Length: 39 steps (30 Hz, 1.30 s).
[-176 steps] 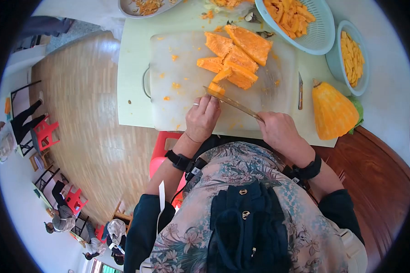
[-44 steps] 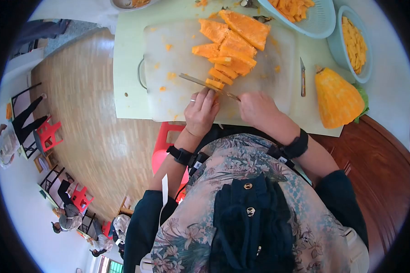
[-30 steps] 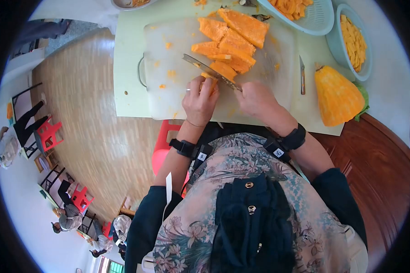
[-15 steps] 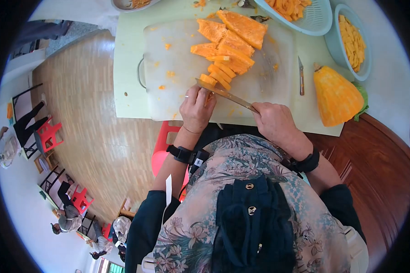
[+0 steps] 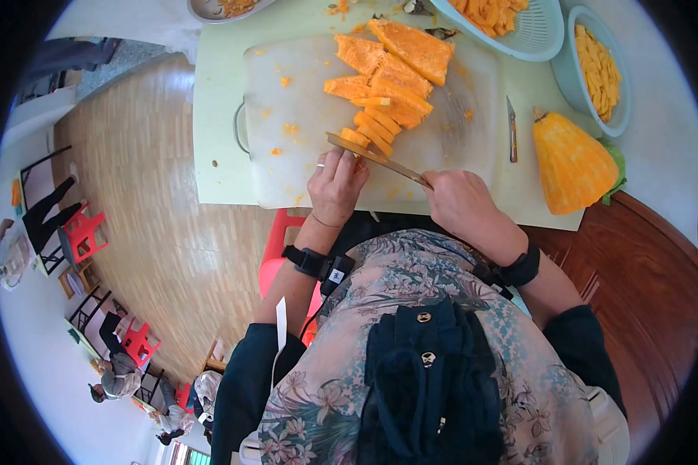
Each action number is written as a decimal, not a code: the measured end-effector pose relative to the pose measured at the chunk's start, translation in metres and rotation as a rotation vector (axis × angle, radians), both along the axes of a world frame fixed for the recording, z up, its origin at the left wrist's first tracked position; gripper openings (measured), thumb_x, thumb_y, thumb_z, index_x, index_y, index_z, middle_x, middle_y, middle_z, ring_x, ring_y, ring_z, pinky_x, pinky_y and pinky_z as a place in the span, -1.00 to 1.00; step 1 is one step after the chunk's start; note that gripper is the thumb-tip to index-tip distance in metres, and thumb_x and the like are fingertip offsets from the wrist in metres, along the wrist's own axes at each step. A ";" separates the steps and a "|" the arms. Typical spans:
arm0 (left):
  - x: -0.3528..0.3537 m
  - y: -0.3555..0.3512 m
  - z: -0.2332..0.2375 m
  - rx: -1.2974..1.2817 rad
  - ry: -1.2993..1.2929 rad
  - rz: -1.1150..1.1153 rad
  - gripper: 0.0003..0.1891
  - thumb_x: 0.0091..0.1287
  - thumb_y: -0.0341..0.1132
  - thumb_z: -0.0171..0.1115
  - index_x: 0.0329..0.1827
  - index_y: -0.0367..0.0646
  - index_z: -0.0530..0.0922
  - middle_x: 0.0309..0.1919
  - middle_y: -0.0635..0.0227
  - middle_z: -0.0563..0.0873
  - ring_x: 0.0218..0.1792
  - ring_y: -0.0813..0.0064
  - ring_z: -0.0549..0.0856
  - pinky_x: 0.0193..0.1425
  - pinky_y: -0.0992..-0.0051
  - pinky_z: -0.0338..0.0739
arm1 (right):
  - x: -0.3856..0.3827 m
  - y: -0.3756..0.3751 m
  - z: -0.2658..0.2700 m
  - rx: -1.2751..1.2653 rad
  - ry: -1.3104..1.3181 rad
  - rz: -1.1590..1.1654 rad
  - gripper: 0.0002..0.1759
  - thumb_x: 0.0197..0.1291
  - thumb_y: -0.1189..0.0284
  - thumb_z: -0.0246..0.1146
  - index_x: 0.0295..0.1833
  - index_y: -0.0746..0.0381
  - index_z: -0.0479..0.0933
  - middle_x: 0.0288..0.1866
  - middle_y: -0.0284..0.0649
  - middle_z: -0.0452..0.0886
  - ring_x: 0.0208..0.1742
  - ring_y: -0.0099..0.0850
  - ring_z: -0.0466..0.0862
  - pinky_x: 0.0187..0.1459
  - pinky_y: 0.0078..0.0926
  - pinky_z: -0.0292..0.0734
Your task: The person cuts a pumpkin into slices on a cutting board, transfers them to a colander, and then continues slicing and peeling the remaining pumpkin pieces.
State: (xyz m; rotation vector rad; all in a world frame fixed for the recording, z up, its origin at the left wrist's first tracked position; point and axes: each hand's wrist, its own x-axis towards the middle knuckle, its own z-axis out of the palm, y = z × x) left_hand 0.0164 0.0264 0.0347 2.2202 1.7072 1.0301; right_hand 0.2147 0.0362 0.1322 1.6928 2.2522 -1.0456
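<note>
My right hand (image 5: 464,203) is wrapped round the handle of a knife (image 5: 384,160), whose blade points up and left across the board. Just below the blade, the bent fingers of my left hand (image 5: 337,182) press on a piece of pumpkin that they mostly hide. Cut pumpkin slices (image 5: 376,128) lie against the blade's far side on the white cutting board (image 5: 287,174). Beyond them rest larger orange pumpkin chunks (image 5: 411,53), flesh side up.
Right of the board lie a small knife (image 5: 512,132) and a large peeled pumpkin piece (image 5: 572,167). A colander (image 5: 547,35) and a blue-green basin (image 5: 627,93) hold cut pumpkin. A metal bowl (image 5: 198,9) stands at the far left. Several people sit by red stools (image 5: 85,231).
The knife and my right hand have shifted slightly left, so the blade tip reaches farther past my left fingers. My left hand has hardly moved.
</note>
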 end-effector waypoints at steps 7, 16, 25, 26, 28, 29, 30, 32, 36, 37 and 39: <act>-0.002 0.001 -0.001 0.009 -0.013 -0.023 -0.63 -0.09 -0.49 0.33 -0.13 -0.20 0.54 -0.29 0.24 0.61 -0.34 0.31 0.63 -0.35 0.46 0.56 | -0.019 0.013 -0.014 0.013 0.014 -0.001 -0.85 -0.07 0.54 0.09 -0.46 0.38 0.54 -0.51 0.15 0.56 -0.41 0.07 0.61 -0.32 -0.07 0.51; -0.002 0.001 -0.004 0.037 -0.047 0.005 -0.64 -0.07 -0.49 0.34 -0.13 -0.22 0.54 -0.27 0.24 0.62 -0.35 0.31 0.63 -0.33 0.47 0.56 | -0.047 0.037 -0.021 -0.040 -0.010 0.011 -0.86 -0.11 0.53 0.13 -0.47 0.36 0.57 -0.47 0.14 0.58 -0.34 0.05 0.63 -0.28 -0.11 0.53; -0.002 -0.009 -0.002 -0.049 -0.133 0.051 -0.63 -0.02 -0.43 0.37 -0.10 -0.19 0.53 -0.21 0.22 0.59 -0.28 0.28 0.64 -0.29 0.45 0.57 | -0.044 0.031 -0.044 0.045 0.047 -0.019 -0.80 -0.01 0.43 0.12 -0.46 0.35 0.56 -0.48 0.12 0.58 -0.36 0.03 0.62 -0.29 -0.11 0.52; -0.002 -0.012 -0.003 -0.099 -0.187 0.063 -0.62 -0.01 -0.43 0.38 -0.09 -0.19 0.52 -0.19 0.21 0.58 -0.26 0.26 0.64 -0.28 0.44 0.58 | -0.041 0.029 -0.043 0.052 0.073 -0.061 -0.78 0.02 0.41 0.11 -0.46 0.35 0.55 -0.48 0.11 0.58 -0.36 0.03 0.62 -0.29 -0.10 0.52; -0.003 -0.015 -0.002 -0.093 -0.175 0.060 -0.62 -0.01 -0.43 0.38 -0.08 -0.20 0.51 -0.18 0.20 0.58 -0.25 0.26 0.64 -0.27 0.44 0.58 | -0.033 0.022 -0.037 0.044 0.084 -0.073 -0.77 0.04 0.40 0.10 -0.46 0.34 0.55 -0.49 0.11 0.57 -0.38 0.03 0.62 -0.30 -0.10 0.52; -0.003 -0.015 -0.001 -0.081 -0.166 0.051 -0.61 -0.01 -0.44 0.38 -0.08 -0.20 0.51 -0.17 0.20 0.57 -0.24 0.25 0.64 -0.27 0.44 0.58 | -0.028 0.019 -0.032 0.043 0.092 -0.090 -0.76 0.06 0.38 0.10 -0.46 0.34 0.54 -0.50 0.10 0.57 -0.39 0.03 0.62 -0.31 -0.10 0.52; -0.003 -0.015 -0.001 -0.080 -0.167 0.052 -0.61 -0.01 -0.44 0.38 -0.08 -0.20 0.51 -0.17 0.20 0.57 -0.24 0.25 0.64 -0.27 0.44 0.58 | -0.024 0.016 -0.025 0.043 0.091 -0.089 -0.76 0.06 0.38 0.10 -0.46 0.34 0.54 -0.50 0.10 0.57 -0.39 0.03 0.62 -0.31 -0.10 0.52; -0.003 -0.014 0.000 -0.060 -0.134 0.043 -0.63 -0.01 -0.44 0.38 -0.10 -0.20 0.51 -0.20 0.21 0.58 -0.24 0.25 0.63 -0.26 0.42 0.58 | -0.015 0.007 -0.009 0.070 0.109 -0.071 -0.77 0.07 0.39 0.10 -0.44 0.34 0.52 -0.53 0.08 0.56 -0.42 0.02 0.61 -0.32 -0.12 0.52; -0.002 -0.014 0.003 -0.064 -0.112 0.033 -0.65 -0.03 -0.46 0.37 -0.15 -0.20 0.51 -0.24 0.21 0.57 -0.26 0.21 0.62 -0.26 0.39 0.57 | -0.001 -0.009 -0.001 0.129 0.102 -0.011 -0.81 0.07 0.42 0.10 -0.40 0.34 0.51 -0.56 0.06 0.55 -0.44 0.00 0.62 -0.35 -0.13 0.52; -0.003 -0.015 0.002 -0.069 -0.091 0.034 -0.66 -0.05 -0.47 0.37 -0.17 -0.20 0.51 -0.27 0.21 0.56 -0.27 0.20 0.61 -0.26 0.38 0.56 | 0.001 -0.011 -0.001 0.114 0.076 0.012 -0.82 0.06 0.43 0.10 -0.39 0.33 0.51 -0.56 0.06 0.55 -0.45 0.00 0.61 -0.36 -0.13 0.53; -0.004 -0.015 0.002 -0.076 -0.067 0.034 -0.67 -0.07 -0.47 0.36 -0.20 -0.20 0.51 -0.30 0.22 0.56 -0.28 0.18 0.60 -0.26 0.37 0.56 | 0.002 -0.013 -0.001 0.098 0.052 0.034 -0.84 0.06 0.45 0.10 -0.39 0.33 0.50 -0.57 0.05 0.55 -0.47 0.00 0.61 -0.37 -0.14 0.53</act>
